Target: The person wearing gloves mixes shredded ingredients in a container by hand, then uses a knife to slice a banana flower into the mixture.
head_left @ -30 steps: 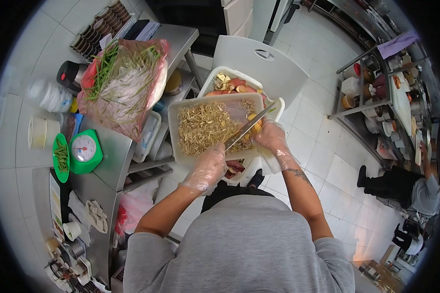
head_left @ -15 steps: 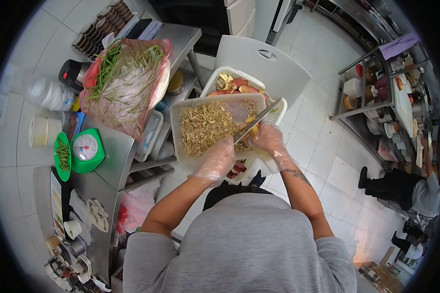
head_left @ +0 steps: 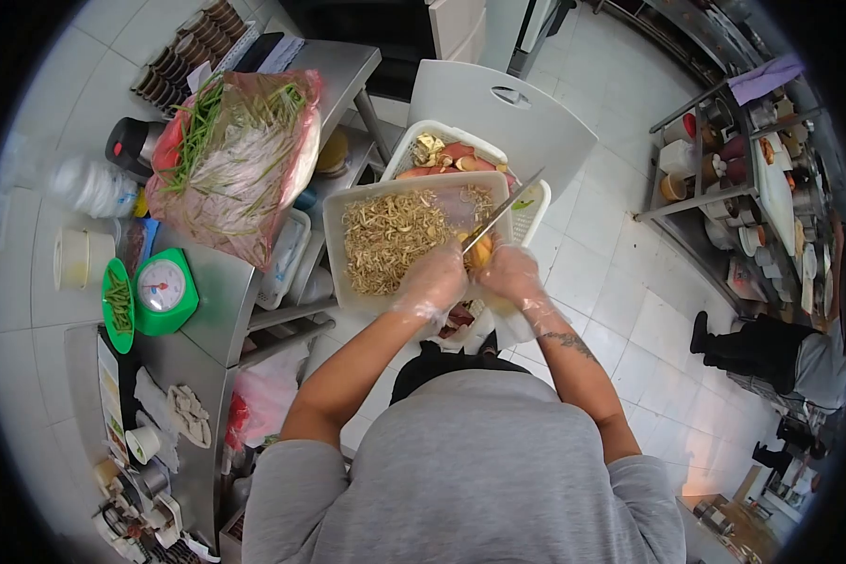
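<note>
My left hand [head_left: 437,280], in a clear plastic glove, is closed round the handle of a knife [head_left: 500,212], whose blade points up and to the right. Close beside it, my gloved right hand [head_left: 510,274] grips a yellow-orange food piece [head_left: 481,248] near the blade; its exact kind is not clear. Both hands are over the near right part of a whitish plastic tub [head_left: 334,246]. Pale brown, thin shreds [head_left: 385,240] fill much of the tub. Behind it, a white basket [head_left: 397,162] holds reddish pieces [head_left: 456,155] and yellowish ones.
A white chair [head_left: 555,132] stands behind the basket. On the left, a steel table [head_left: 221,324] bears a pink bag of green stalks [head_left: 235,160], a green scale [head_left: 166,289] and a green dish [head_left: 118,305]. Shelving [head_left: 705,202] and another person [head_left: 771,357] are at right.
The knife blade has turned from showing its broad side to a narrower, steeper view. My left hand has shifted slightly right and up, closer to my right hand.
</note>
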A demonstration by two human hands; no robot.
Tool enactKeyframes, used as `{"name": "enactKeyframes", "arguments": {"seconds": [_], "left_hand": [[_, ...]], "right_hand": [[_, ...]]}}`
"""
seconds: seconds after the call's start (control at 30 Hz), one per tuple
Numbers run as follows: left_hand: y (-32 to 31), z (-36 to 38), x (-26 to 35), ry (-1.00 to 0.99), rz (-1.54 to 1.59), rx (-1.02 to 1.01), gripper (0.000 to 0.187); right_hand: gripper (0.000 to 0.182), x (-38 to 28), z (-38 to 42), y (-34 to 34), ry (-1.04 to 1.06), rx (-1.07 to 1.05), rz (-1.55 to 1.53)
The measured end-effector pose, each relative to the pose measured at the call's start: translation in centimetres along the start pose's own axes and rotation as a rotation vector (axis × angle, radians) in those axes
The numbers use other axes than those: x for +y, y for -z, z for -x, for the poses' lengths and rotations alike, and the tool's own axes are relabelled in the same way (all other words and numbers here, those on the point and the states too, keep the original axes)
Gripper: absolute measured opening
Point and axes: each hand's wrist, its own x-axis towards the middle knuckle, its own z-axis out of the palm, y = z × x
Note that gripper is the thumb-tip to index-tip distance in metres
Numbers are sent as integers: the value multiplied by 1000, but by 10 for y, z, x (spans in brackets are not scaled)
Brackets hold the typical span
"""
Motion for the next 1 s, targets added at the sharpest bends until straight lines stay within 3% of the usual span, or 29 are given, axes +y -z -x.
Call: {"name": "enactKeyframes", "arguments": {"seconds": [0.13,0.23,0.37,0.43,0.53,0.67,0.77,0.87,1.0], "left_hand": [[2,39,-12,-74,-25,13,20],[1,53,-21,-47,202,6,22],[7,65,-21,-51,-12,-11,27],[3,65,-26,-100,-68,26,27],[-4,52,-27,-36,144,4,22],[4,26,-24,1,-28,26,17],[23,44,-9,38,68,-44,22],[8,60,-28,-116,-45,-25,21],[6,71,-29,-103,-78,19,21]], "right_hand": [[65,6,-5,24,-78,-11,59],[52,17,-12,19,-37,4,83],[43,9,-11,21,-52,-13,64],[47,5,-11,22,-62,-57,78],[54,-2,-4,20,-5,-44,92],[63,-14,6,5,50,-32,16],[60,-7,3,12,-11,-31,28],[59,5,-7,18,-38,-44,49],[55,3,-5,20,-42,-33,60]]}}
